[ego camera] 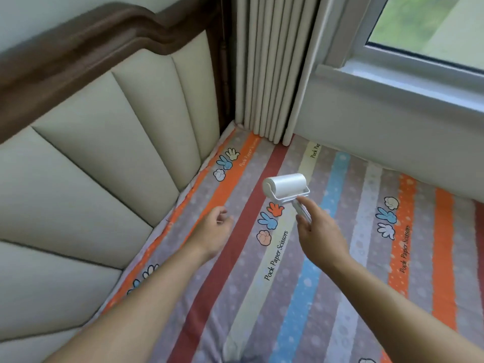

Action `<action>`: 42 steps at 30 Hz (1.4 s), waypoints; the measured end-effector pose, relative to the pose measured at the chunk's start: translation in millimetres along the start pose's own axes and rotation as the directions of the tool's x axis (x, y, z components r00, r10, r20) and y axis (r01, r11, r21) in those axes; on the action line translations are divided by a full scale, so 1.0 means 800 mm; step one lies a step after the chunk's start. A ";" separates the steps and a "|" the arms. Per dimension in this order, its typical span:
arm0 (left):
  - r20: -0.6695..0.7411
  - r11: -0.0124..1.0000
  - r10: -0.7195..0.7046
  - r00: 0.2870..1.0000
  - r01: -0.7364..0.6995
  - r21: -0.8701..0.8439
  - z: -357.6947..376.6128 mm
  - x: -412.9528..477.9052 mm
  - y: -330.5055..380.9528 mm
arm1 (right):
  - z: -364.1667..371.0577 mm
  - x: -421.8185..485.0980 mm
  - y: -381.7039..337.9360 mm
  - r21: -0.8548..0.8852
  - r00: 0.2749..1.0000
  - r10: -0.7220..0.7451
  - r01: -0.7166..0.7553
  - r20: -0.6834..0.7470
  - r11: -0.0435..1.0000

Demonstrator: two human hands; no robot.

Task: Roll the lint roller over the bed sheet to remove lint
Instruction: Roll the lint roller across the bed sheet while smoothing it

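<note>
Head view: the right grip (pixel 318 231) is curled round the thin white handle (pixel 301 210) of the lint roller (pixel 285 186), with one finger stretched toward the frame. The white drum is over the pale stripe of the bed sheet (pixel 288 297), near the corner where the headboard (pixel 104 153) meets the curtain (pixel 269 74). Whether it already presses the cloth I cannot tell. The left grip (pixel 212 226) hovers above the sheet, fingers loosely curled, holding nothing. For a good stroke, I think the drum should lie flat with both ends on the sheet and travel in straight lines with light, even pressure. The free hand could hold the cloth flat against wrinkles.
</note>
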State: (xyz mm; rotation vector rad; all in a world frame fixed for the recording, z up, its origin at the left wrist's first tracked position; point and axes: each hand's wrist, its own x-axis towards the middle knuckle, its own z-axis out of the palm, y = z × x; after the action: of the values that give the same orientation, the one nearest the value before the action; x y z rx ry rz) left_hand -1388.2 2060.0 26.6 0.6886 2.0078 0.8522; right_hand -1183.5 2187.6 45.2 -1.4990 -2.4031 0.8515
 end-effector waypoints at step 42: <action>0.073 0.969 0.039 0.997 -0.020 -0.248 0.029 0.834 -0.034 | 0.319 0.608 0.061 -0.173 0.996 0.003 0.013 0.094 0.985</action>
State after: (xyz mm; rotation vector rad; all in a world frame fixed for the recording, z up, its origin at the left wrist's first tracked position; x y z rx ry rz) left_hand -1711.1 2529.9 -321.6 0.6002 1.7872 1.0563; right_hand -1487.9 2531.9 -259.2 -1.5443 -2.6087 0.7440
